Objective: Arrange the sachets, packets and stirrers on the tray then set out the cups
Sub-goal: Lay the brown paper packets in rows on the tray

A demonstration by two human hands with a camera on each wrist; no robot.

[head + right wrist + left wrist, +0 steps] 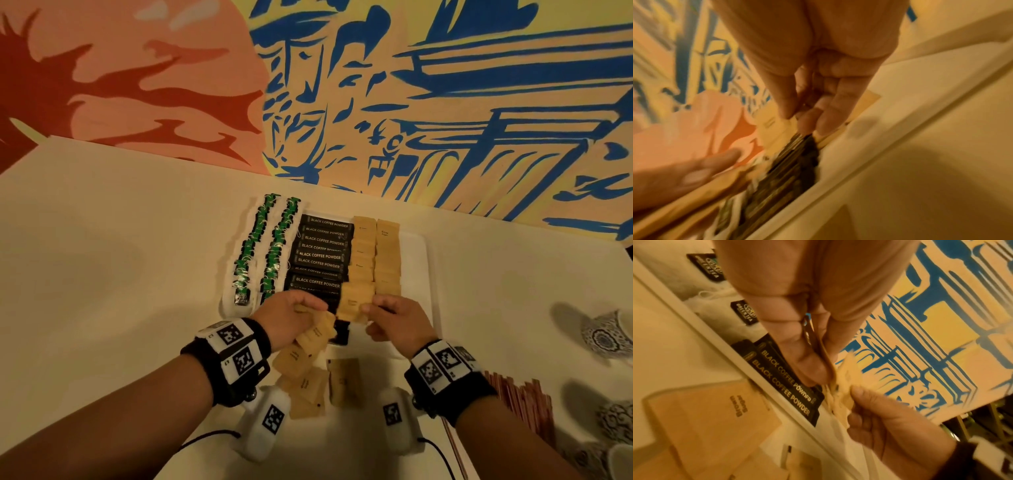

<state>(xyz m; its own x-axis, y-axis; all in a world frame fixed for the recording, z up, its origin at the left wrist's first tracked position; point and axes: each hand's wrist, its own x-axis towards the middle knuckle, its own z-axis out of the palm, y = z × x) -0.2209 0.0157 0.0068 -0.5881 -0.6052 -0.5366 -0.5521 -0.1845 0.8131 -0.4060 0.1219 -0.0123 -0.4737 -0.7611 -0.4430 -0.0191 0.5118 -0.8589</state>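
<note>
A white tray [416,260] holds two columns of green tea bags [263,246], one column of black coffee powder sachets [322,255] and two columns of brown sugar packets [375,253]. Over the tray's near edge my left hand [308,308] grips a small stack of brown packets [318,330]. My right hand [371,308] pinches one brown packet [354,301] by its right edge, beside the left hand. The left wrist view shows the left fingers [809,363] clamped on the stack, and the right hand [879,415] on the packet [844,386]. The right wrist view is blurred.
Several loose brown packets [308,373] lie on the table just in front of the tray. A bundle of red-and-white stirrers [513,397] sits at the near right. Patterned blue-and-white cups [606,335] stand at the right edge. A painted wall rises behind the table.
</note>
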